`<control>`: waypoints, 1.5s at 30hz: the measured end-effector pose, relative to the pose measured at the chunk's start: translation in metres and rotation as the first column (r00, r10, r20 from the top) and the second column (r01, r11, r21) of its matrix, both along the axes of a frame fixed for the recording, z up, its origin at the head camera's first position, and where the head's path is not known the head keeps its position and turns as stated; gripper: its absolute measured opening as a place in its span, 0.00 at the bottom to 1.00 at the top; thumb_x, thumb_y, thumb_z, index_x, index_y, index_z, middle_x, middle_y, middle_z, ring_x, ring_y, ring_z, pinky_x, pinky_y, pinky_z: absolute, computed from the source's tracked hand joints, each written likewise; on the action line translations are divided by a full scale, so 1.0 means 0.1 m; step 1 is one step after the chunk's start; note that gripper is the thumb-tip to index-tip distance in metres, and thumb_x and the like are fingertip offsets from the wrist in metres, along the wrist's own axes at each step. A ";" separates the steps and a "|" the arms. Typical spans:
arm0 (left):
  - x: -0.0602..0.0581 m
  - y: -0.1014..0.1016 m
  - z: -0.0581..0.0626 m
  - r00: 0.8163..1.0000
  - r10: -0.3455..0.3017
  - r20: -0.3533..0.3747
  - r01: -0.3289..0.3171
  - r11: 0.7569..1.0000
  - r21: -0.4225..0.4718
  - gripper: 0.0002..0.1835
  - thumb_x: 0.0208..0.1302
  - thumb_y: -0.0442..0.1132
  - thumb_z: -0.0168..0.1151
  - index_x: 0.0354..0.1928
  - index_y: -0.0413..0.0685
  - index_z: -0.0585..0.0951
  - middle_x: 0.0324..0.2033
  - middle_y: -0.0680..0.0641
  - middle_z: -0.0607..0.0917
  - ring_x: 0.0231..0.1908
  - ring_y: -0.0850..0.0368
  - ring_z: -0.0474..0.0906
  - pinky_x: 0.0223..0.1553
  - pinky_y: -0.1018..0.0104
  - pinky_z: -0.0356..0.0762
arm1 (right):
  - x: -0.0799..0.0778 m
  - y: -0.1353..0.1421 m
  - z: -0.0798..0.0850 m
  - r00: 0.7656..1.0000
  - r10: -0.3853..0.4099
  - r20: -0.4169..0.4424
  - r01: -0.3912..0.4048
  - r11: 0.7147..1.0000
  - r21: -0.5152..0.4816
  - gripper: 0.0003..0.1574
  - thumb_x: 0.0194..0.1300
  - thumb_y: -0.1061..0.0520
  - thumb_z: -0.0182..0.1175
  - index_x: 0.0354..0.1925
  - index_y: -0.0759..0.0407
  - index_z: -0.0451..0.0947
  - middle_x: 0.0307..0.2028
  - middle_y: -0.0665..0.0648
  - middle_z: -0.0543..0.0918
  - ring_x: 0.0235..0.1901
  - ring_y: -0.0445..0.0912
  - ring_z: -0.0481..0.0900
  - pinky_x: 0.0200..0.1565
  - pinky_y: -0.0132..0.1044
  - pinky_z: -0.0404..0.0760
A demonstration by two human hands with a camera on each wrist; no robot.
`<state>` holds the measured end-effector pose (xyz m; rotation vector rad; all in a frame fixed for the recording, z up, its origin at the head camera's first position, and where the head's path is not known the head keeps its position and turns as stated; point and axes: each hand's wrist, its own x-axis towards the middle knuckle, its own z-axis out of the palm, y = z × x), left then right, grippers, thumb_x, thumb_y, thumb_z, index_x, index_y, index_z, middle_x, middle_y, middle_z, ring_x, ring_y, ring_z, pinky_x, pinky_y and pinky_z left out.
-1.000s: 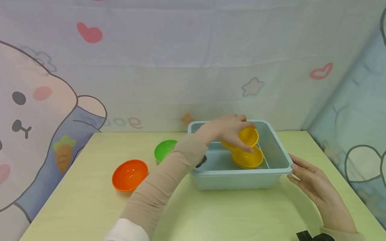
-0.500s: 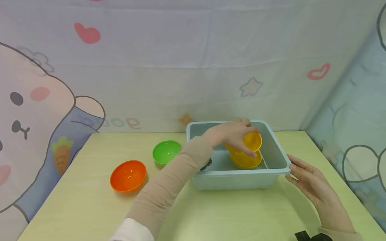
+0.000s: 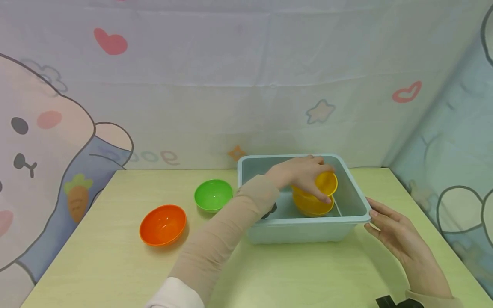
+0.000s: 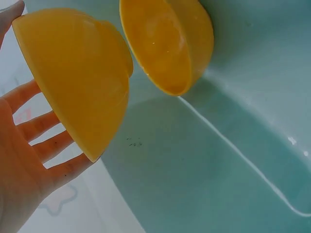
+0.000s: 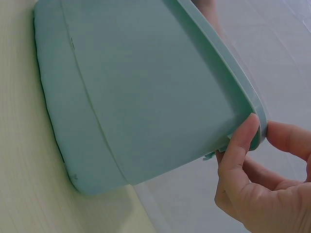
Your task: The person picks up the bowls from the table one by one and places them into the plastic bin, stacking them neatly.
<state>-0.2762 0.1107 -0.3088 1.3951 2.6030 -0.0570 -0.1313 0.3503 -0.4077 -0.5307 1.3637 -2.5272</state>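
Left hand [image 3: 306,173] clamped on tilted yellow bowl [image 3: 327,183]; bowl has shifted toward 4 o'clock over the bin [image 3: 300,232], now at 1 o'clock of the lower bowl [image 3: 311,209]. Not nested; probably lining up the pair. Right hand [image 3: 398,235] pinches bin rim, 4 o'clock.

Reaches diagonally forward and rightward with left arm [image 3: 225,233], left grip [image 3: 300,172] knuckles up, fingers [image 4: 41,125] spread apart in a wide hold. Angles right wrist [image 3: 429,276] forward and leftward, right grip [image 3: 398,237] lower and apart from left, fingertips [image 5: 245,127] set in a pinch.
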 end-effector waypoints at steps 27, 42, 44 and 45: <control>-0.05 0.19 -0.17 0.998 0.050 0.032 -0.046 0.994 -0.095 0.46 0.49 0.75 0.58 0.70 0.72 0.59 0.64 0.56 0.66 0.60 0.59 0.66 0.61 0.63 0.69 | 0.04 -0.08 0.04 0.999 -0.045 0.014 0.044 0.998 0.047 0.29 0.73 0.71 0.34 0.60 0.57 0.75 0.52 0.51 0.81 0.45 0.39 0.82 0.47 0.31 0.81; -0.07 0.19 -0.32 0.990 0.084 0.113 -0.069 0.988 -0.137 0.48 0.49 0.74 0.60 0.72 0.71 0.58 0.73 0.54 0.58 0.69 0.57 0.60 0.69 0.61 0.62 | 0.06 -0.08 0.04 0.999 -0.034 0.019 0.033 0.999 0.044 0.30 0.73 0.71 0.34 0.60 0.56 0.75 0.52 0.51 0.81 0.45 0.40 0.82 0.47 0.31 0.81; -0.08 0.19 -0.33 0.989 0.091 0.117 -0.073 0.986 -0.149 0.48 0.50 0.74 0.59 0.72 0.70 0.57 0.75 0.54 0.54 0.72 0.57 0.56 0.70 0.60 0.60 | 0.07 -0.09 0.04 0.999 -0.036 0.021 0.035 0.998 0.043 0.30 0.73 0.71 0.34 0.60 0.56 0.75 0.52 0.51 0.82 0.45 0.40 0.82 0.47 0.31 0.81; -0.09 0.18 -0.34 0.988 0.094 0.121 -0.075 0.985 -0.153 0.48 0.51 0.73 0.59 0.72 0.70 0.56 0.75 0.54 0.53 0.73 0.56 0.55 0.71 0.59 0.59 | 0.07 -0.09 0.04 0.999 -0.036 0.021 0.035 0.998 0.044 0.30 0.73 0.71 0.34 0.60 0.56 0.75 0.52 0.51 0.82 0.45 0.40 0.82 0.47 0.31 0.82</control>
